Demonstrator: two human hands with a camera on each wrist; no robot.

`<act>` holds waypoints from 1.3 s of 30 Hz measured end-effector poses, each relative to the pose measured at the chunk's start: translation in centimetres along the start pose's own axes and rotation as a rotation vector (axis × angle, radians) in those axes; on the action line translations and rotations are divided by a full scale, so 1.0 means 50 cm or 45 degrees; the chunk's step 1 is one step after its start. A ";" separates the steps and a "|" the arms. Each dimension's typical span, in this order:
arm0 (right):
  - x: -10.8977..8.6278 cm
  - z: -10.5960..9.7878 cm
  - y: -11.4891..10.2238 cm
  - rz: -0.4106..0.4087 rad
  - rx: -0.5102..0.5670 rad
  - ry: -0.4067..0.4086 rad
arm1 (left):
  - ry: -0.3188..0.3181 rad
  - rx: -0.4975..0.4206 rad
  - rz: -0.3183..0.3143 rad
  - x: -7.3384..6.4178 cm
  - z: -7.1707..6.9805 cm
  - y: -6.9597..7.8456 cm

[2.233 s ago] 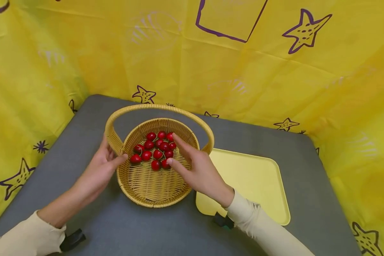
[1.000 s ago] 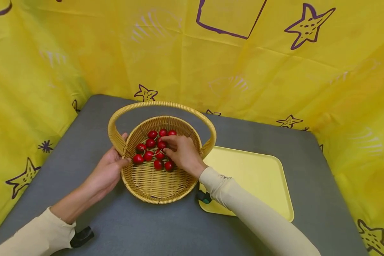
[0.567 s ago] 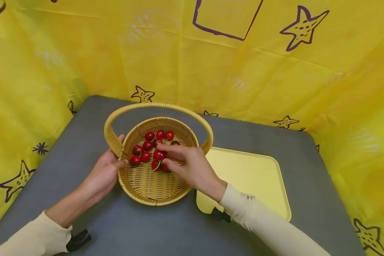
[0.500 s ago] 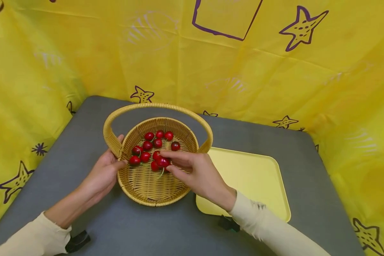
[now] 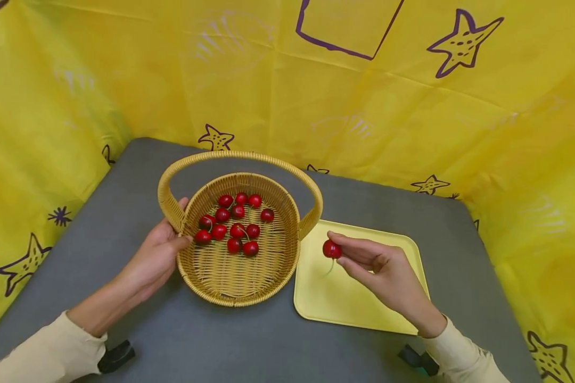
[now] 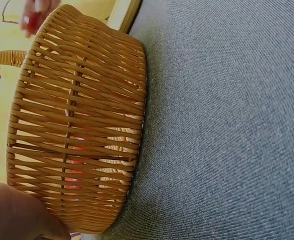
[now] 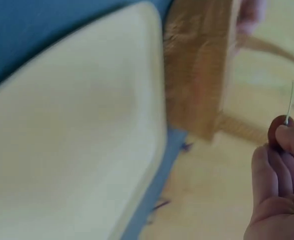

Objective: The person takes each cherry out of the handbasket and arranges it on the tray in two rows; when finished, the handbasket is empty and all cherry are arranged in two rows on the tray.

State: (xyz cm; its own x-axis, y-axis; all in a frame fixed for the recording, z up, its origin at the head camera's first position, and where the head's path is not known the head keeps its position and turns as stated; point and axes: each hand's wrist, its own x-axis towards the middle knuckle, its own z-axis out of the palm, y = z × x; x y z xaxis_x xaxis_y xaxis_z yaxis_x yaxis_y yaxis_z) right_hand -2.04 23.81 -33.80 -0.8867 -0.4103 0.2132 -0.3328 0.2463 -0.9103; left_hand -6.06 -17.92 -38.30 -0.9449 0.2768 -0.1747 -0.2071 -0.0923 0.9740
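A round wicker basket (image 5: 239,292) with a tall arched handle stands on the grey table, several red cherries (image 5: 222,215) lying in its left and far part. My left hand (image 5: 155,255) grips the basket's left rim at the foot of the handle, thumb over the edge; the fingers behind are mostly hidden. Over the yellow tray (image 5: 326,303), my right hand (image 5: 383,271) pinches one cherry (image 5: 331,249) between thumb and fingertips, its green stem hanging down. The right wrist view also has this cherry (image 7: 275,131) at the fingertips, apart from the tray.
The tray lies right beside the basket, close to its right side. Grey cloth (image 5: 211,346) covers the table. Yellow printed fabric (image 5: 354,106) hangs along the back and both sides. The basket's handle (image 5: 241,155) arches high above its bowl.
My right hand took hold of a cherry in the basket, lifted it out and moved right over the tray. Some cherries shifted in the basket. My left hand stays at the rim.
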 end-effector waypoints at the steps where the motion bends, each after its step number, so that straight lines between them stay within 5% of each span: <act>1: 0.003 -0.009 0.014 0.033 0.010 0.010 | 0.000 0.002 -0.001 0.002 0.001 0.001; 13: 0.079 -0.026 0.161 0.234 0.022 -0.031 | 0.003 0.014 -0.025 0.002 0.001 0.000; 27: 0.102 0.000 0.211 0.355 0.034 -0.104 | 0.007 0.035 -0.041 -0.004 0.003 0.000; 39: 0.108 0.000 0.217 0.321 -0.092 -0.099 | -0.004 0.031 -0.025 0.001 0.005 0.002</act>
State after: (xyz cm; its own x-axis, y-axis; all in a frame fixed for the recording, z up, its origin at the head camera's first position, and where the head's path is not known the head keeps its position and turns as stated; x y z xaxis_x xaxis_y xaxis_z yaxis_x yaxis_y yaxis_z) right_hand -10.45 24.29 -42.51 -0.9180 -0.3939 -0.0471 -0.1294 0.4097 -0.9030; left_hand -6.06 -17.66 -38.19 -0.9400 0.2810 -0.1935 -0.2193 -0.0632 0.9736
